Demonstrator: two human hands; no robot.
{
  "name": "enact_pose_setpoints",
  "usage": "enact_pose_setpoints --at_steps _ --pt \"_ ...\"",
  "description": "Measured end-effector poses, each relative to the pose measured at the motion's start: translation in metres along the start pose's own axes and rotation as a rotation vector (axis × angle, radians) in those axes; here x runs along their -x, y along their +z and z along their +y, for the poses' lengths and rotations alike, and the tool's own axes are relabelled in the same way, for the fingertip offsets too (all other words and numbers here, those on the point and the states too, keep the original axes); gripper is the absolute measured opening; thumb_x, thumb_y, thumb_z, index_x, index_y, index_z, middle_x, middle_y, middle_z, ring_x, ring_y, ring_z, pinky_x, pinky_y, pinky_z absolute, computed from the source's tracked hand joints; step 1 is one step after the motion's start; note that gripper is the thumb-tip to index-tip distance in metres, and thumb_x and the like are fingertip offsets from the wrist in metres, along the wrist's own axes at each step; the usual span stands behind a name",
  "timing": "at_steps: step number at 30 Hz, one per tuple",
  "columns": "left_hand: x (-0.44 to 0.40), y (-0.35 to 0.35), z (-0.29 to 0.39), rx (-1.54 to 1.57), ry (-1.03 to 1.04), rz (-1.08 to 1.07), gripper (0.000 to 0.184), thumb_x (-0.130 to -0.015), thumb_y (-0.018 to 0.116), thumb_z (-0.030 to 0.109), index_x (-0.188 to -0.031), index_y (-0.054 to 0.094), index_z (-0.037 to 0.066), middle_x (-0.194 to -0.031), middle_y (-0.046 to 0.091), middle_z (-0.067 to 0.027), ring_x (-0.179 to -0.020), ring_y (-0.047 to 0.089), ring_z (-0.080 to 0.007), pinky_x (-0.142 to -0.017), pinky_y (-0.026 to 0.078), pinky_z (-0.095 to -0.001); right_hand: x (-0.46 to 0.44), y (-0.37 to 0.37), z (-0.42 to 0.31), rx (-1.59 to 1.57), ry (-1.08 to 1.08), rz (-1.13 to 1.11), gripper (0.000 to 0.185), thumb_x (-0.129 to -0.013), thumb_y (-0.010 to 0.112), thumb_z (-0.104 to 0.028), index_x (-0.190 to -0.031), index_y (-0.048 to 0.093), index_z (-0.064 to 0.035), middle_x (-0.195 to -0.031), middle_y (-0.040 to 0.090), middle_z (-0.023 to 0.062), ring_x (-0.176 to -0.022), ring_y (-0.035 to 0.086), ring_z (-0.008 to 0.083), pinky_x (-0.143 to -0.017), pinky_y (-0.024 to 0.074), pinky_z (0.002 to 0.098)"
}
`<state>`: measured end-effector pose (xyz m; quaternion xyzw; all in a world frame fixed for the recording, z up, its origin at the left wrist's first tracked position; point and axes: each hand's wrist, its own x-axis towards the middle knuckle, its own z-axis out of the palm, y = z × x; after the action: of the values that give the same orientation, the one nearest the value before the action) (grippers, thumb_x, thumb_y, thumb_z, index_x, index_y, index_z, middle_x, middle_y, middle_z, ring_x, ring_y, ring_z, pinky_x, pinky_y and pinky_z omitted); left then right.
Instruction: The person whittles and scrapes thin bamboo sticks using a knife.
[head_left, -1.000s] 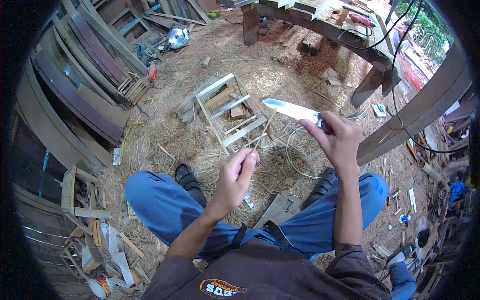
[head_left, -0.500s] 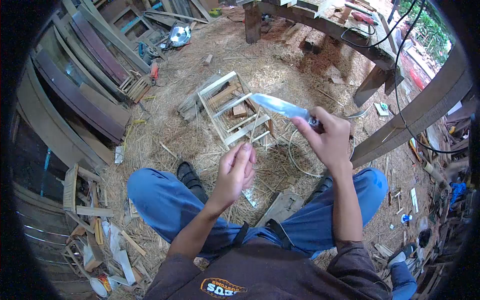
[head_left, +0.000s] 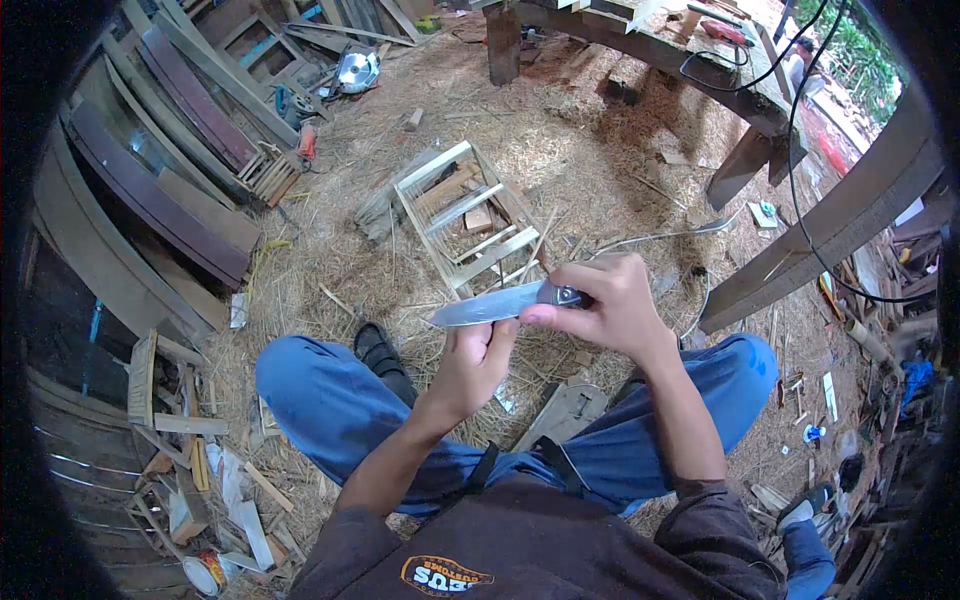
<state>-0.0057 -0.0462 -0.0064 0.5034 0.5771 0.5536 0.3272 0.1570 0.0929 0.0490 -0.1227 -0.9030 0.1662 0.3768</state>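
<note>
My right hand [head_left: 620,308] is closed round the dark handle of a knife [head_left: 490,305]. Its broad, shiny blade points left and lies across the top of my left hand [head_left: 468,368]. The left fingers are pinched on a thin wooden stick [head_left: 541,243], which slants up and away beyond the blade; the blade partly hides the grip. Both hands are close together above my lap, with the right thumb near the left one. Just past them, a small pale wooden frame with slats and thin rods [head_left: 425,217] lies on the ground.
A heavy wooden bench [head_left: 640,40] with a red power tool stands at the far right. A circular saw [head_left: 357,72] rests at the back left, near leaning curved boards [head_left: 150,190]. Shavings cover the floor. A person's leg [head_left: 805,555] shows at lower right.
My right hand has brought the knife down and left, from above the stick to across my left hand. The left hand has lowered slightly, and the stick now leans further right.
</note>
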Motion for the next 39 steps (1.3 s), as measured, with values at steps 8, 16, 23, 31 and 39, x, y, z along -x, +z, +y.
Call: enact_pose_setpoints --at_steps 8,16,23,31,39 --pt "-0.006 0.006 0.007 0.124 -0.018 -0.122 0.025 -0.11 0.044 0.027 -0.11 0.057 0.006 -0.069 0.041 0.0077 -0.054 0.037 -0.0021 -0.049 0.03 -0.022 0.002 -0.015 0.017 0.207 0.06 0.107 0.037 -0.078 0.083 -0.043 -0.074 0.07 -0.0089 -0.056 0.058 0.0075 -0.049 0.059 0.0243 -0.048 0.0419 0.0362" --pt "-0.003 0.007 0.016 0.231 -0.138 -0.134 0.029 -0.11 0.046 0.029 -0.097 0.053 0.004 -0.064 0.042 0.0035 -0.054 0.039 -0.0046 -0.049 0.033 -0.0254 0.012 -0.073 0.047 0.129 0.564 0.591 0.03 -0.094 0.072 -0.032 -0.087 0.072 -0.0028 -0.059 0.055 0.0075 -0.059 0.047 0.0071 -0.053 0.0394 0.0291" --pt "-0.005 0.002 0.021 0.5 -0.278 -0.153 0.022 -0.11 0.042 0.026 -0.098 0.049 0.008 -0.063 0.031 0.0071 -0.046 0.026 -0.0029 -0.042 0.021 -0.0229 -0.001 -0.031 -0.002 0.15 0.299 0.101 0.038 -0.086 0.077 -0.044 -0.08 0.067 -0.0078 -0.057 0.059 0.0104 -0.048 0.061 0.0268 -0.048 0.045 0.0369" --pt "-0.005 0.006 0.009 0.584 -0.295 -0.099 0.017 -0.11 0.043 0.022 -0.111 0.049 0.007 -0.068 0.037 0.0064 -0.051 0.035 -0.0039 -0.044 0.029 -0.024 0.006 0.013 -0.012 0.134 0.109 -0.109 0.045 -0.088 0.07 -0.053 -0.081 0.066 -0.0089 -0.055 0.059 0.0117 -0.05 0.063 0.0301 -0.049 0.0475 0.0415" --pt "-0.008 0.006 -0.003 0.237 -0.141 -0.106 0.021 -0.11 0.046 0.023 -0.121 0.054 0.007 -0.063 0.037 0.0084 -0.05 0.033 -0.0016 -0.045 0.025 -0.0223 0.002 0.001 0.0 0.094 0.075 -0.024 0.039 -0.079 0.08 -0.05 -0.079 0.072 -0.011 -0.054 0.057 0.0067 -0.048 0.061 0.0256 -0.048 0.0447 0.0374"
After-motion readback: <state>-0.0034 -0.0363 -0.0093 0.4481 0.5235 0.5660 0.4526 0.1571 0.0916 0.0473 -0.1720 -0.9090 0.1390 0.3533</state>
